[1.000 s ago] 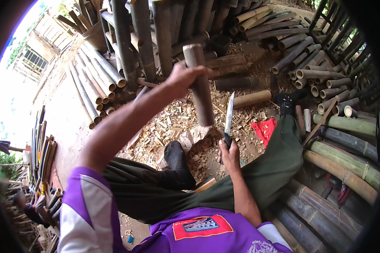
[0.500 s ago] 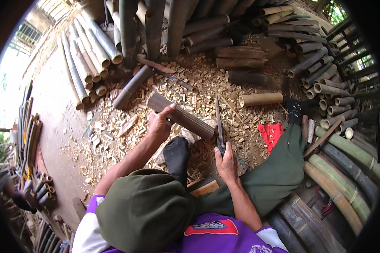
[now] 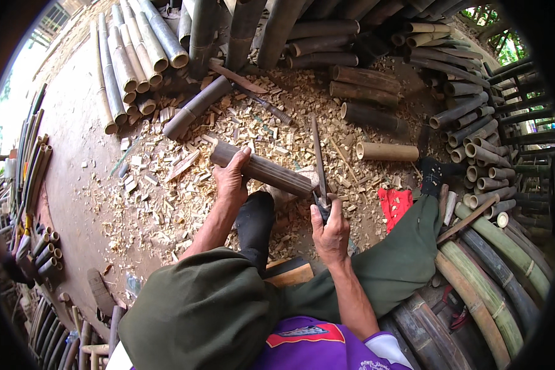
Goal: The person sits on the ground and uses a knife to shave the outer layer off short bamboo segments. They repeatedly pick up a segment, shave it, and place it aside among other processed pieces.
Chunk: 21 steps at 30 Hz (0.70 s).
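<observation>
My left hand is wrapped round the middle of a dark bamboo tube, which slants down from left to right in front of me. Pale lengthwise stripes show along the right half of its skin. In my right hand is the dark handle of a long knife. Its narrow blade points away from me and stands upright in the picture, just beside the tube's right end. Whether blade and tube touch I cannot tell. Below the tube is my dark-socked foot.
Pale wood chips cover the ground. Beyond the tube lie a dark bamboo piece and another blade with a dark handle. A pale bamboo tube and red cloth are at right. Stacked bamboo lines the right side.
The knife has shifted a little away from me, its tip now farther beyond the tube. My left hand and the tube have moved slightly; both grips stay closed. The whole view has shifted slightly.
</observation>
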Tool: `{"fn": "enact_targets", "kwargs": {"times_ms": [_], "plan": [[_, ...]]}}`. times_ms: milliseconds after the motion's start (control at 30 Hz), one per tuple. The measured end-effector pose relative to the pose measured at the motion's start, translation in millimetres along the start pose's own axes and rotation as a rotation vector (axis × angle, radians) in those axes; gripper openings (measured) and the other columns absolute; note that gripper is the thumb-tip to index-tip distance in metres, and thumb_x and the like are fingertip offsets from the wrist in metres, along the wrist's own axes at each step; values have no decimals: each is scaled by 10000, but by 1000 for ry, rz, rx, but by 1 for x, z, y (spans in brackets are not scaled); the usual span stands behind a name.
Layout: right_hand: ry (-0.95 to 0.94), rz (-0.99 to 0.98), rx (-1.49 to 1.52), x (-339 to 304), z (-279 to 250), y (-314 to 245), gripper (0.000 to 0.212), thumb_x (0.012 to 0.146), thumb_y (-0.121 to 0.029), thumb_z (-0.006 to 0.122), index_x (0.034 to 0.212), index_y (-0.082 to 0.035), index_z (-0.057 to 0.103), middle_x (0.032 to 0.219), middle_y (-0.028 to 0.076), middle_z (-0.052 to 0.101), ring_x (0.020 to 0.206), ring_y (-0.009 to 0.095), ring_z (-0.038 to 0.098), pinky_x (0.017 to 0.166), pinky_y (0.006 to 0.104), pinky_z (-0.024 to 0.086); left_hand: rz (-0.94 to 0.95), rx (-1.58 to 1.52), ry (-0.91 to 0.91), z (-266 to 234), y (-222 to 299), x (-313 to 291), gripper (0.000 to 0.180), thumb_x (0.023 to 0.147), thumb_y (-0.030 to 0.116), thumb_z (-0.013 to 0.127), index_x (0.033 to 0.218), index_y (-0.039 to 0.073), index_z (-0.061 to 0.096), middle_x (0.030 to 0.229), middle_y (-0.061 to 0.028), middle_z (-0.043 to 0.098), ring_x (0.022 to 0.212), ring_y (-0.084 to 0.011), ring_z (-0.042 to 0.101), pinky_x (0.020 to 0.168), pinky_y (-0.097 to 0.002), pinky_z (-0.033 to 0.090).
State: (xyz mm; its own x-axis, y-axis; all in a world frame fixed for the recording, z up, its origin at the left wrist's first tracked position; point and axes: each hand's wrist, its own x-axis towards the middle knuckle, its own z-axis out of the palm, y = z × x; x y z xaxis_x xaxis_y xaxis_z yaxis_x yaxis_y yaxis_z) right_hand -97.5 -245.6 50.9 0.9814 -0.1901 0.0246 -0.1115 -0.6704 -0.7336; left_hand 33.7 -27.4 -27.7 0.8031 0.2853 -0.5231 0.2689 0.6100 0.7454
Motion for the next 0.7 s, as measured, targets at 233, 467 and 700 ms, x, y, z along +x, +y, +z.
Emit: {"fn": "enact_targets", "kwargs": {"times_ms": [233,467,700], "plan": [[-142,116,-93,4,13,12,264,1004,-229,649,1070,-39,478,777,237,669,736,480,672,590,539,504,45,56,-63,1,2,1,370,810,129,884,1088,11,670,955,-49,706,828,-164,687,696,-360,576],[-225,209,-285,2,20,30,258,1001,-214,655,1087,-39,485,797,244,687,751,483,681,628,535,523,65,55,-195,5,-1,5,305,824,106,867,1036,-14,683,918,-57,705,799,-165,698,726,-339,591],[13,-69,-26,3,-6,-21,256,996,-219,659,1073,-45,489,811,215,690,738,436,704,603,504,543,104,26,-218,4,9,5,274,822,103,869,998,-3,688,891,-43,699,793,-144,688,721,-321,575]]}}
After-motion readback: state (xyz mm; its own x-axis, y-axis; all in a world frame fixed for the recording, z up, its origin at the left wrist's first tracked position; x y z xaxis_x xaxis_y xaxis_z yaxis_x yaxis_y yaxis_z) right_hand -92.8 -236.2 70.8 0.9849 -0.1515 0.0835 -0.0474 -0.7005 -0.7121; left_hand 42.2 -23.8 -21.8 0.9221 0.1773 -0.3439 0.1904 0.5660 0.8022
